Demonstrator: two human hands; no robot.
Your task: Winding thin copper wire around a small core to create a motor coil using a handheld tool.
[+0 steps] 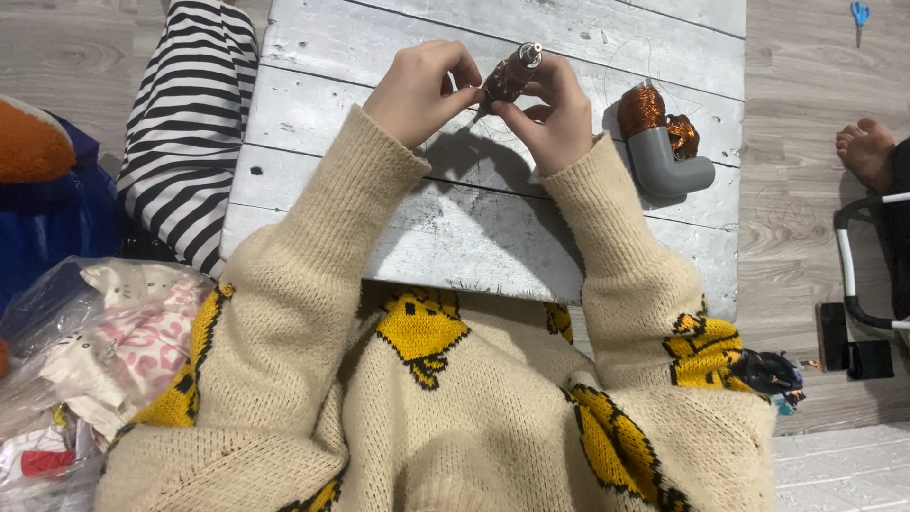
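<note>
Both hands [488, 100] around a copper-wound spool [512, 73]

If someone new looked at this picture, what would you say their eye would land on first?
Probably the two hands at top centre: the left hand and right hand pinch a small dark cylindrical piece with a silvery tip above a whitewashed plank board. Next, the cream sweater with yellow motifs filling the lower frame. To the right on the board lies a grey pipe elbow wound with copper wire.

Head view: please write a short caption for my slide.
Left hand and right hand hold a copper-wound coil over a whitewashed board, beside a grey pipe elbow.
</note>
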